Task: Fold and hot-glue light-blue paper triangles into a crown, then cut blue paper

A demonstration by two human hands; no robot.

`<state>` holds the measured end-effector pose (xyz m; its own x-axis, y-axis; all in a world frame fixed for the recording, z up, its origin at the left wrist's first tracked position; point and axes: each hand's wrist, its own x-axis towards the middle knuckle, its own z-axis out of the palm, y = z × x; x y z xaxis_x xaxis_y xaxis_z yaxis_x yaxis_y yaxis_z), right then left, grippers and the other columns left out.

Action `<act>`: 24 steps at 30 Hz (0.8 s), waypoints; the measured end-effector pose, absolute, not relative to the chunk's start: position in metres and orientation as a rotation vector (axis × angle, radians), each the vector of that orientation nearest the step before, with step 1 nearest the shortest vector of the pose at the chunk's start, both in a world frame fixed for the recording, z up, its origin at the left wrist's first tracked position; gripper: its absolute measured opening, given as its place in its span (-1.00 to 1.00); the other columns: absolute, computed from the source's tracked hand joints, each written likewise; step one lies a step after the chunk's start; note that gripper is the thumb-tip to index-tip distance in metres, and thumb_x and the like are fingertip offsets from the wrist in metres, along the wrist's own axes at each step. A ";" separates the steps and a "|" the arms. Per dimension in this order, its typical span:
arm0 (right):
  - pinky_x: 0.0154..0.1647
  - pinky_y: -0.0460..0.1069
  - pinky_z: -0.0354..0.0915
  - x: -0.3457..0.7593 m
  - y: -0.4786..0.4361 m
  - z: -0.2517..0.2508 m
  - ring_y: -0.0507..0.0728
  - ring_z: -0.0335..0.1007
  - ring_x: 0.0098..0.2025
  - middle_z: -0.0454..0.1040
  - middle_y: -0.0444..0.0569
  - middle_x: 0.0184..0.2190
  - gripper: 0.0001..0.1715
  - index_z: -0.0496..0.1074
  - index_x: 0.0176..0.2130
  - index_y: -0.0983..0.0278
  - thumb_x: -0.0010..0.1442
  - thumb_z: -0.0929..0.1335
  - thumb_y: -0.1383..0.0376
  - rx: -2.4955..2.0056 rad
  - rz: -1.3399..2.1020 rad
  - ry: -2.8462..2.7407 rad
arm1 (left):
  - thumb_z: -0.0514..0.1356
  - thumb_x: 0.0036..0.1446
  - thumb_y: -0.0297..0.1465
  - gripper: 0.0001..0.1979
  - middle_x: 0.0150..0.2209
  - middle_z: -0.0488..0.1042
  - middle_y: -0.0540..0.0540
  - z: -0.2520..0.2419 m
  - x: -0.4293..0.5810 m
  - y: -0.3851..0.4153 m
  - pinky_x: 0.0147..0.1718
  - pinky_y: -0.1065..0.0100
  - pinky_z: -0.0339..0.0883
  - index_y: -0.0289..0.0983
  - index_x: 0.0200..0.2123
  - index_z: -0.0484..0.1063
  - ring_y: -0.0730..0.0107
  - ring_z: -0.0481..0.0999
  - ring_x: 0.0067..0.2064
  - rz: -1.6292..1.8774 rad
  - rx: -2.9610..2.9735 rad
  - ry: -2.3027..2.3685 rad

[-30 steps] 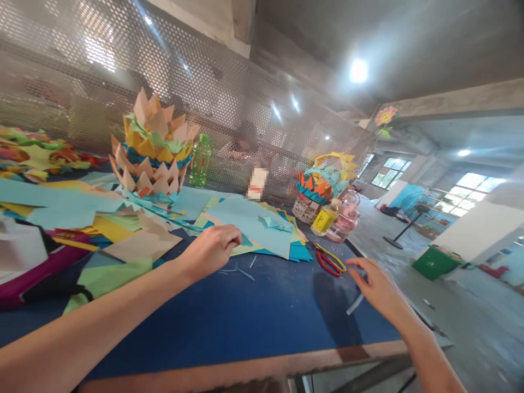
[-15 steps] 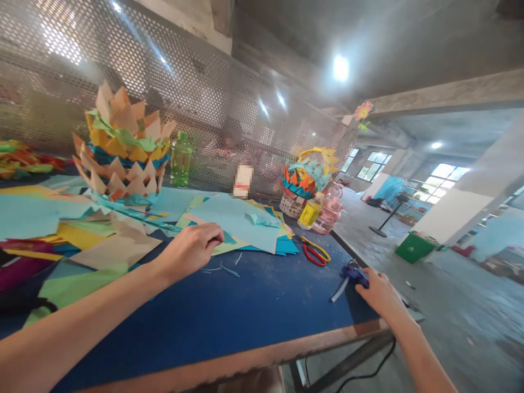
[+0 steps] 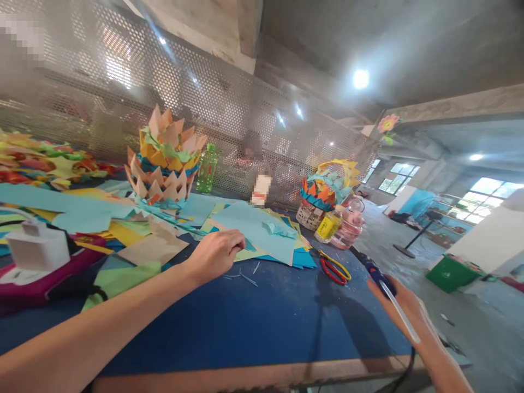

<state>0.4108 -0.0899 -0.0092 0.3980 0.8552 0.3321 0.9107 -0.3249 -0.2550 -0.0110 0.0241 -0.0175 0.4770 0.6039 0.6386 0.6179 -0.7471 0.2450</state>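
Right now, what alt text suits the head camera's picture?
A right hand grips a dark-blue glue gun with a whitish stick; the left hand seems to pinch a small teal paper piece. A tiered, spiky peach-and-yellow paper ornament rises from a paper-littered blue table.

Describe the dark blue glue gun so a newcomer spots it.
At the right end of the blue table, the person's right hand holds the dark blue glue gun. Unlike the nearby tool with red and yellow handles, it has a translucent stick protruding.
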 end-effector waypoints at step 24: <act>-0.39 -0.02 0.35 0.246 -0.001 -0.019 0.11 0.40 -0.40 0.50 -0.09 -0.45 -0.71 0.46 -0.36 0.22 0.15 0.34 0.06 -1.185 0.630 -2.173 | 0.00 0.08 -0.58 -0.77 -0.46 0.45 0.02 -0.022 -0.021 0.031 -0.46 0.44 0.16 -0.24 -0.47 0.40 0.43 0.43 -0.41 -1.033 -2.560 -1.304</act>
